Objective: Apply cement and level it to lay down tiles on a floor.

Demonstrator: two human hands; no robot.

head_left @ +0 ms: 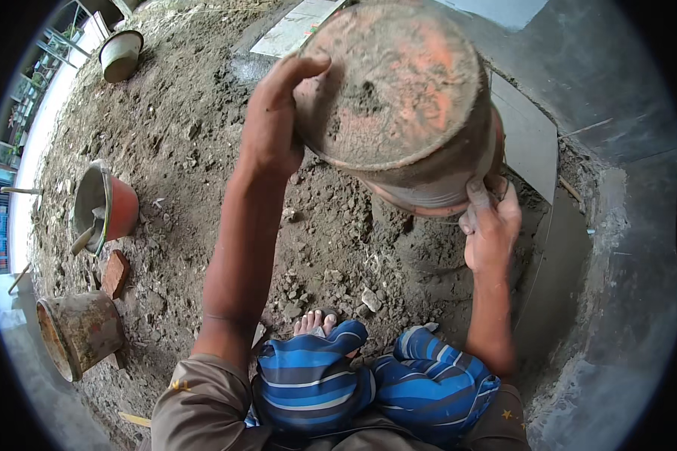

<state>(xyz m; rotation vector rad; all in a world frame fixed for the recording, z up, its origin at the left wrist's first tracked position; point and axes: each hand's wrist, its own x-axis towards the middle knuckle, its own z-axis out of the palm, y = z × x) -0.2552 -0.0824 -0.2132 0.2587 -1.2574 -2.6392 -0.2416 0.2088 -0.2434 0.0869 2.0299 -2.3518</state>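
A mud-caked orange bucket [399,90] is tipped upside down in front of me, its dirty base facing up toward my view. My left hand [278,105] grips the base edge at its left side, thumb laid over the rim. Lower down on the right, my right hand [490,218] has its fingers closed on the bucket's rim. The bucket's mouth faces away and down, so its inside is hidden. Beneath its rim lies wet grey mortar [429,248] on the ground.
On the left stand an orange bucket with a trowel [90,229] in it, a brick [115,274] and a rusty bucket [83,334] on its side. A pale bucket [121,56] sits far left. Grey tiles [523,135] lie along the right wall [639,218]; rough soil [180,173] spreads between.
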